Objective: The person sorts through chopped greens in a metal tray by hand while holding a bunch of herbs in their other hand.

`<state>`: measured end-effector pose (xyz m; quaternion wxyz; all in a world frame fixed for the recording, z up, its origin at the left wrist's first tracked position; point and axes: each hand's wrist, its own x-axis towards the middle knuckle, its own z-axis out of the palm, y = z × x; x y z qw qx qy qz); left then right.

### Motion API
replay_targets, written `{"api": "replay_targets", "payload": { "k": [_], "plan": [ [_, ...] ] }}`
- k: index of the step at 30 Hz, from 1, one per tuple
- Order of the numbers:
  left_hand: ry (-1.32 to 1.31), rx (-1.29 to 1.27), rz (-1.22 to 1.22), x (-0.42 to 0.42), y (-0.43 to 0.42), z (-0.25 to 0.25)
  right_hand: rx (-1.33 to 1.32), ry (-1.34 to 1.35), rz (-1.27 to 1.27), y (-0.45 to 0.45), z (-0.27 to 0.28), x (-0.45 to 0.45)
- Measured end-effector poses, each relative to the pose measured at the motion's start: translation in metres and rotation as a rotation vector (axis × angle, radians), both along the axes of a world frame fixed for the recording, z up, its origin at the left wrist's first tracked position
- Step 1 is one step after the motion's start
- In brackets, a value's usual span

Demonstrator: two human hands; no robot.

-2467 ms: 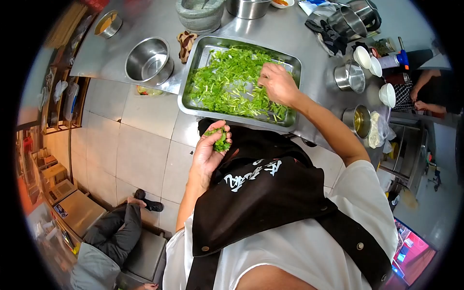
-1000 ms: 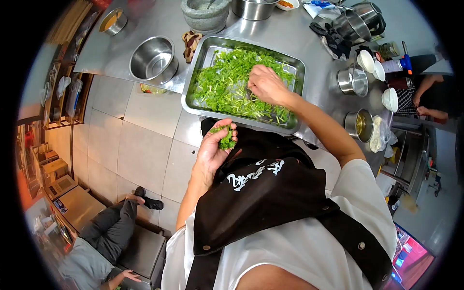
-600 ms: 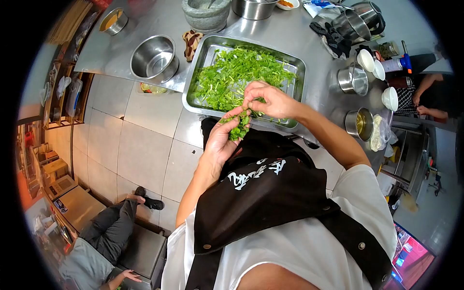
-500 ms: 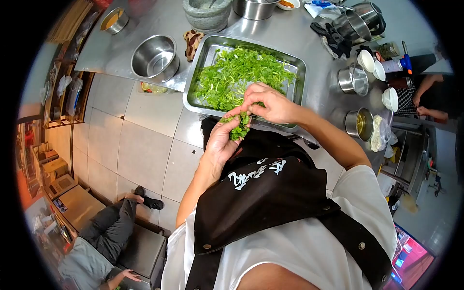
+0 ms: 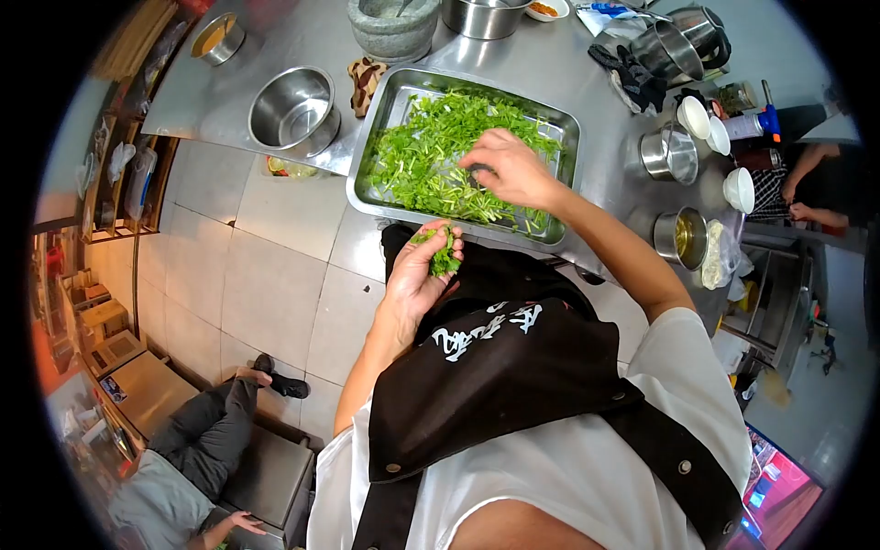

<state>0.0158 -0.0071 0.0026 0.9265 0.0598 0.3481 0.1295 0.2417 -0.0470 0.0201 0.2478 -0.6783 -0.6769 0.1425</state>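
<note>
While a bunch of leafy greens [image 5: 446,259] was clamped in the curled fingers of the left hand [image 5: 419,269], just outside the near rim of the metal tray [image 5: 398,110], the right hand [image 5: 510,169] was held over the chopped greens [image 5: 440,137] spread inside it. The right hand's fingers were bent; whether their tips were closed together, or anything was pinched between them, could not be told. The tray was supported by the steel table [image 5: 573,64], near its edge. Beside the tray's left end, a patterned cloth [image 5: 366,84] and a wide steel pot [image 5: 293,110] were placed, and a stone mortar [image 5: 392,35] was set beyond the far rim.
</note>
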Motion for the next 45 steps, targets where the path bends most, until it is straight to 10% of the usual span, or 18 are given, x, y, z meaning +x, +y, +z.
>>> {"api": "replay_targets", "payload": {
  "k": [45],
  "plan": [
    [0.008,0.020,-0.019,-0.009,0.005,-0.004,0.090,-0.499,0.254,0.037,-0.031,-0.017]
  ]
}}
